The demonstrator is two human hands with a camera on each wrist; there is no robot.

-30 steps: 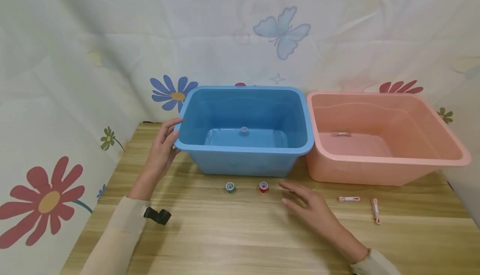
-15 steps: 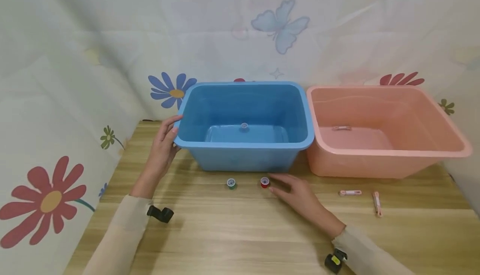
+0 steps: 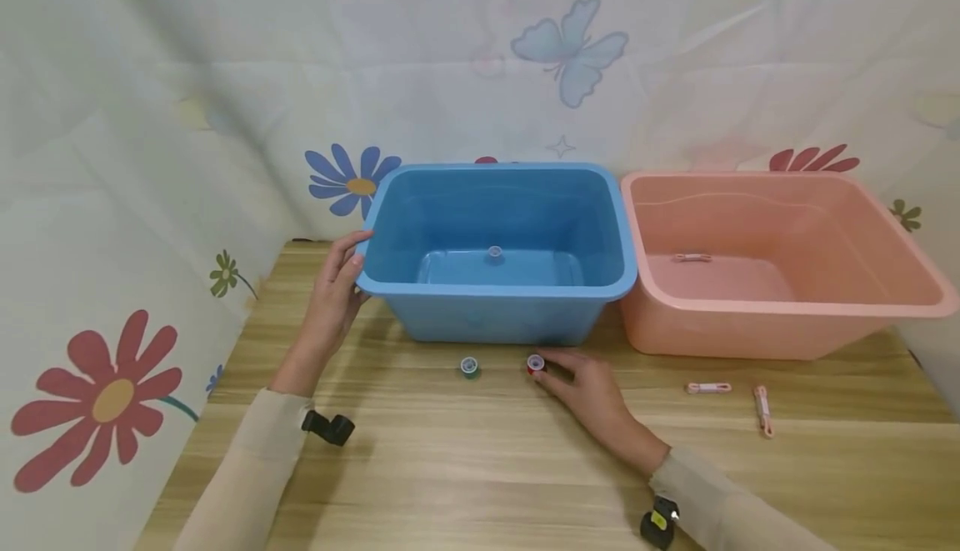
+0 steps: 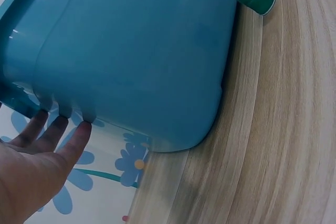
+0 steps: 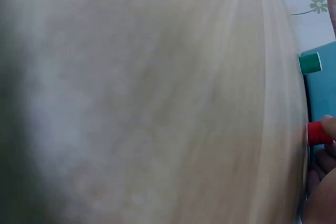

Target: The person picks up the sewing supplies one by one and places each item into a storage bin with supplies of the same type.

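My left hand [image 3: 333, 288] holds the left rim of the blue plastic tub [image 3: 491, 318]. In the left wrist view its fingers [image 4: 79, 140] press against the tub's outer wall. In front of the tub my right hand [image 3: 596, 393] pinches a red thread spool [image 3: 535, 364] between thumb and forefinger; the spool stands upright at the table. The right wrist view shows the thumb against the red spool [image 5: 317, 134]. A green thread spool [image 3: 469, 367] stands to its left. Inside the blue tub lies a small pale spool [image 3: 494, 252].
A pink tub [image 3: 750, 334] stands right beside the blue one, with a small bundle of pink cord [image 3: 692, 257] inside. Two similar cord bundles, one lying crosswise [image 3: 708, 388] and one lengthwise [image 3: 763, 411], are on the wooden table [image 3: 450, 468]. A flowered curtain [image 3: 225, 117] hangs behind.
My right hand has moved left to the red spool and closed its thumb and forefinger on it. The left hand has stayed at the blue tub's rim.
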